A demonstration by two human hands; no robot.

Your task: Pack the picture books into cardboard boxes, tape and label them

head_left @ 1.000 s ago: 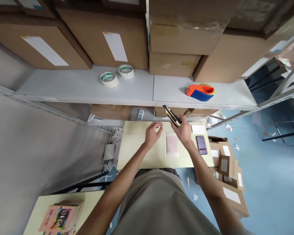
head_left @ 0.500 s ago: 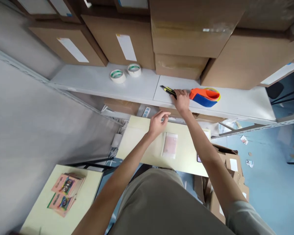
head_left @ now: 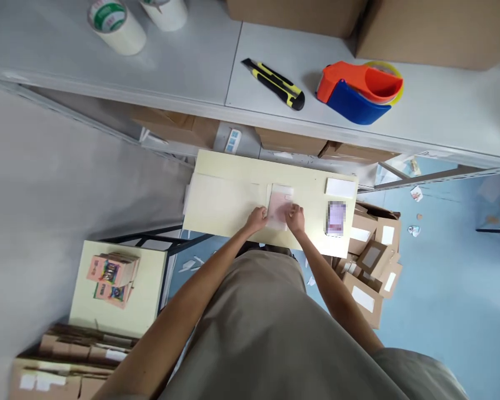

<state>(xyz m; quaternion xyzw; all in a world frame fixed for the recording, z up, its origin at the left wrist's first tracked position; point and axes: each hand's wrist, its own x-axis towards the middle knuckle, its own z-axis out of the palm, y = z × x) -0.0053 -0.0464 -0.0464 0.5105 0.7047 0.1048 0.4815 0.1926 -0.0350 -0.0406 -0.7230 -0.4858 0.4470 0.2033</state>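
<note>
A pale pink flat packet [head_left: 279,201] with whitish edges lies on the cream table [head_left: 229,214] in front of me. My left hand [head_left: 256,219] is closed at its lower left edge, fingers curled in. On the opposite edge, the fingers of my right hand [head_left: 295,218] are bent over the packet and closed on it. Up on the grey shelf rests a black and yellow utility knife [head_left: 278,83], apart from both hands. Beside it is an orange and blue tape dispenser [head_left: 358,91] with yellow tape.
Tape rolls [head_left: 119,28] stand at the shelf's left, cardboard boxes [head_left: 437,33] behind. A phone [head_left: 335,218] and a white box [head_left: 340,188] are on the table's right. Pink packs [head_left: 112,272] sit on a side table; cartons [head_left: 369,261] are piled on the floor at right.
My right hand has let go of the utility knife on the shelf and come down to the packet. The left hand has lowered to the packet too. My view has tipped downward.
</note>
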